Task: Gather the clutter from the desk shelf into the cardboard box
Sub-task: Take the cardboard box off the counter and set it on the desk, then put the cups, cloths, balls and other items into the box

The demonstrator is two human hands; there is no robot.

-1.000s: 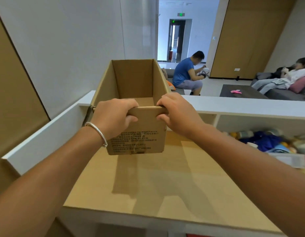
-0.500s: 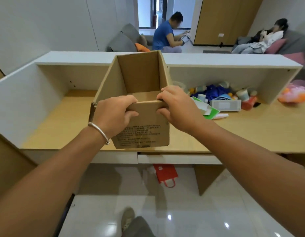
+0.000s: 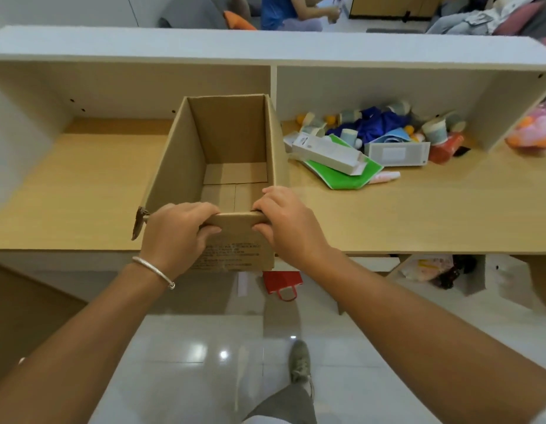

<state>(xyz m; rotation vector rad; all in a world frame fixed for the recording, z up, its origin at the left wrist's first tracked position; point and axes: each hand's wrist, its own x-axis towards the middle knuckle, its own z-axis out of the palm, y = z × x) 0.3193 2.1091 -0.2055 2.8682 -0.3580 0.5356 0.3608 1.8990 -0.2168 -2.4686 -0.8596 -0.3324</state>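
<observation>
An open, empty cardboard box (image 3: 180, 154) is over the wooden desk (image 3: 418, 215), its near end past the desk's front edge. My left hand (image 3: 177, 237) and my right hand (image 3: 288, 223) both grip the box's near wall at the top rim. To the right, in the right compartment of the white desk shelf (image 3: 296, 47), lies the clutter (image 3: 375, 133): a long white carton (image 3: 327, 153), a green sheet (image 3: 345, 175), a grey-white box (image 3: 397, 153), blue cloth, small cups, orange balls and a pink tube (image 3: 385, 176).
A pink and orange bag (image 3: 535, 130) lies at the desk's far right. Under the desk are a red paper bag (image 3: 282, 283) and a bag in a cubby (image 3: 431, 267). My foot (image 3: 300, 362) is on the glossy floor. People sit on sofas behind the shelf.
The view has tilted down and drawn back, so the box interior and floor now show. Both hands keep the same grip on the box's near wall. The clutter now appears closer.
</observation>
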